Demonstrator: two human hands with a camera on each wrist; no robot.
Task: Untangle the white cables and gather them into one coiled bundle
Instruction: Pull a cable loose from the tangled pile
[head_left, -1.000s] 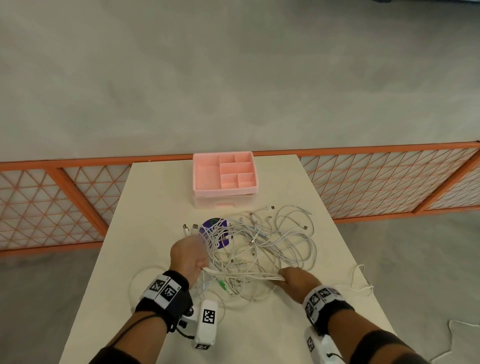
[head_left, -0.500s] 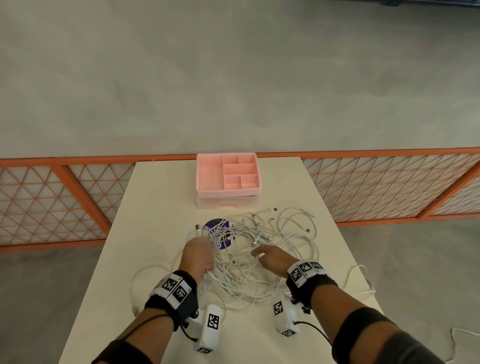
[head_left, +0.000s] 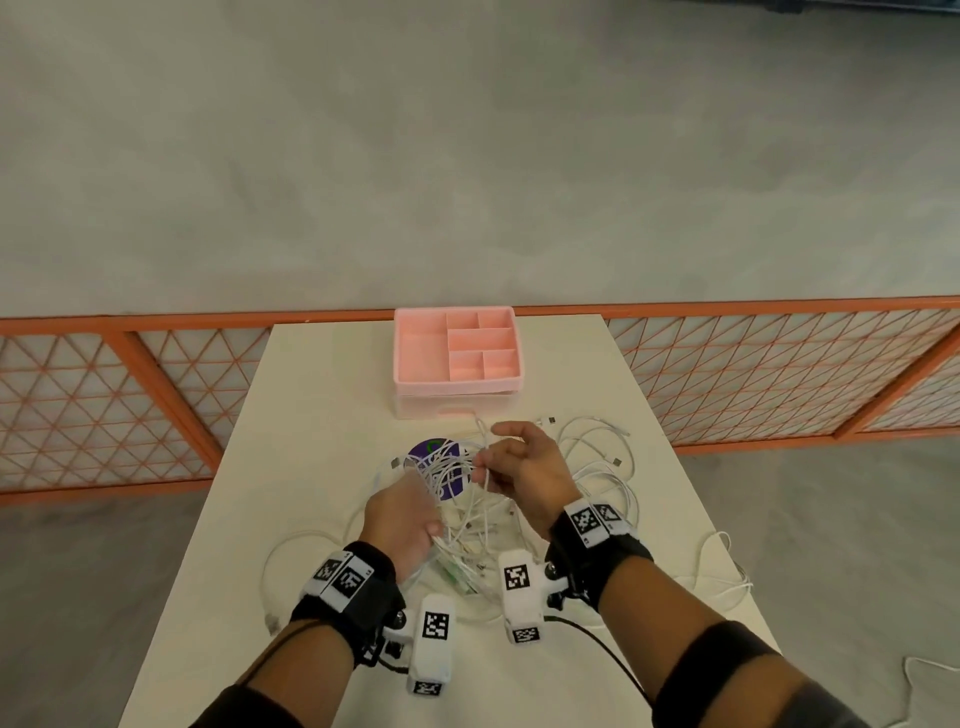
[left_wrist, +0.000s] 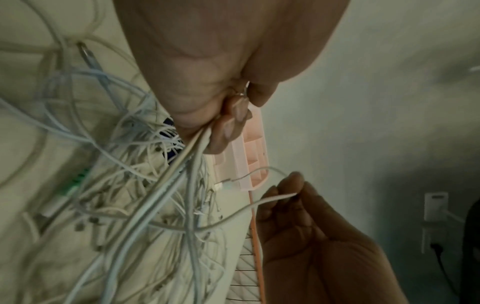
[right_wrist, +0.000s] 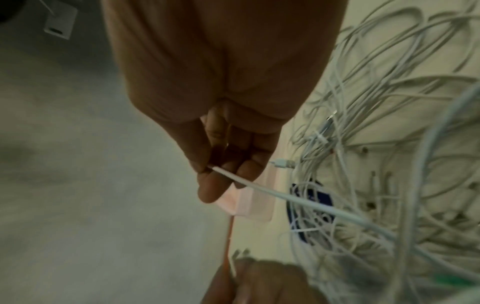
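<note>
Your left hand (head_left: 402, 512) grips a bunch of cables (head_left: 462, 499); your right hand (head_left: 524, 467) pinches one strand, running left-right between both hands. The tangle sprawls mid-bench (head_left: 311, 415), near a pink tray (head_left: 457, 348); grey floor (head_left: 467, 156) beyond.

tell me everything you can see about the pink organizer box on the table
The pink organizer box looks like smooth matte plastic, rectangular, and sits upright at the far end of the table, against the orange fence rail. Its open top is split into several compartments of differing sizes, and all look empty. Below is a paler lower section, possibly a drawer. Neither hand touches it; the white cables lie just in front, one strand's end close to its base.
</note>
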